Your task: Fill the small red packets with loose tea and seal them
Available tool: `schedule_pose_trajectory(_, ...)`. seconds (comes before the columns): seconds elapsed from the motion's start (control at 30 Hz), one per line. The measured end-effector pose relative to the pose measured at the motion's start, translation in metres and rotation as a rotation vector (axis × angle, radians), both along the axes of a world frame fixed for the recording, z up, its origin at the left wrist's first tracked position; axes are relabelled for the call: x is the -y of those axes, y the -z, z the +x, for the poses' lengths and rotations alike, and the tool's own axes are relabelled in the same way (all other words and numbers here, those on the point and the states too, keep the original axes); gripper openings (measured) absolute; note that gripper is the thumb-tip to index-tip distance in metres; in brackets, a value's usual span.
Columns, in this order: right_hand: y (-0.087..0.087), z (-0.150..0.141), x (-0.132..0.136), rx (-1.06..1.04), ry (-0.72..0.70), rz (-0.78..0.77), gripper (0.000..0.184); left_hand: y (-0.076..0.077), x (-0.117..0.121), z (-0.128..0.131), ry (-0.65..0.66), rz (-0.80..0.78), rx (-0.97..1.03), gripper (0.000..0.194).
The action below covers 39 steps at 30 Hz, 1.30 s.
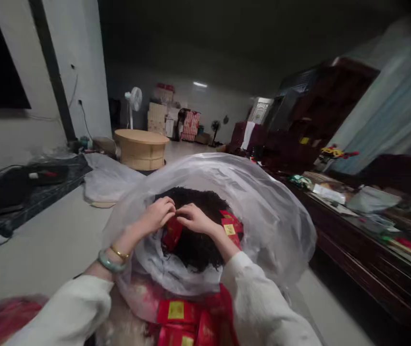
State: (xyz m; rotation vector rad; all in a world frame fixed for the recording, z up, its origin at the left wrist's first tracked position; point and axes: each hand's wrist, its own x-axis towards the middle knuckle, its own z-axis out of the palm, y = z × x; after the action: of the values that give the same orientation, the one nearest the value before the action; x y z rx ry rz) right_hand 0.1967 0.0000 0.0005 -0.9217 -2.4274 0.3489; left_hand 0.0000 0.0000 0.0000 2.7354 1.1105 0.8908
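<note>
A large clear plastic bag [270, 202] stands wide open before me, holding a heap of dark, loose, shredded stuff that looks like dried tea leaves [200, 245]. Over the heap, my left hand [159, 214] and my right hand [195, 219] meet, fingertips pinched together at the top of a small red packet [172, 234]. Whether the packet's mouth is open cannot be made out. More red packets with yellow labels [230, 229] lie inside the bag at its right side. Several others form a red pile [176, 312] just below the bag, close to me.
A round wooden table [142, 137] and a white fan [133, 103] stand further back. On the right runs a dark wooden table [353, 240] cluttered with bags and papers. A low dark ledge [21, 202] lies left; a red bundle in plastic [6, 317] sits at lower left.
</note>
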Motion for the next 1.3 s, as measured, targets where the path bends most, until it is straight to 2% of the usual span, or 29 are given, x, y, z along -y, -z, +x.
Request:
schedule_pose_trajectory(0.07,0.002,0.001,0.001,-0.023,0.035,-0.01,0.018,0.003,0.001,0.0,-0.002,-0.034,0.027,0.012)
schedule_pose_trajectory(0.27,-0.001,0.006,0.003,-0.103,0.043,-0.088,0.021,0.01,0.003,-0.001,0.045,-0.047,0.008,0.034)
schedule_pose_trajectory(0.53,-0.001,0.009,-0.002,-0.126,0.059,-0.08,0.022,0.001,-0.009,0.001,0.103,-0.007,-0.128,0.014)
schedule_pose_trajectory(0.63,-0.001,0.006,-0.002,-0.207,0.132,-0.094,0.025,-0.001,-0.011,0.0,0.128,0.013,-0.105,0.006)
schedule_pose_trajectory(0.73,-0.006,0.004,0.003,-0.263,0.183,-0.065,0.017,0.0,-0.01,0.001,0.074,0.055,-0.041,0.006)
schedule_pose_trajectory(0.8,-0.011,0.003,0.007,-0.174,0.167,0.006,0.01,0.002,-0.006,0.003,0.023,0.094,0.001,0.008)
schedule_pose_trajectory(0.87,-0.014,0.003,0.011,-0.006,0.137,0.076,0.012,0.003,0.0,0.006,0.007,0.132,0.014,0.008)
schedule_pose_trajectory(1.0,-0.012,0.004,0.016,0.298,0.085,0.105,0.016,0.001,0.012,0.005,0.11,0.18,-0.061,0.009)
schedule_pose_trajectory(1.07,-0.009,0.005,0.017,0.353,0.072,0.096,0.014,-0.001,0.017,0.002,0.173,0.209,-0.115,0.011)
schedule_pose_trajectory(1.13,-0.008,0.006,0.019,0.373,0.048,0.094,0.012,-0.003,0.02,-0.002,0.182,0.251,-0.183,0.016)
schedule_pose_trajectory(1.2,-0.008,0.007,0.021,0.403,0.008,0.113,0.012,-0.005,0.023,-0.004,0.144,0.282,-0.271,0.021)
schedule_pose_trajectory(1.3,-0.01,0.007,0.023,0.46,-0.048,0.167,0.015,-0.006,0.027,-0.006,0.073,0.298,-0.393,0.017)
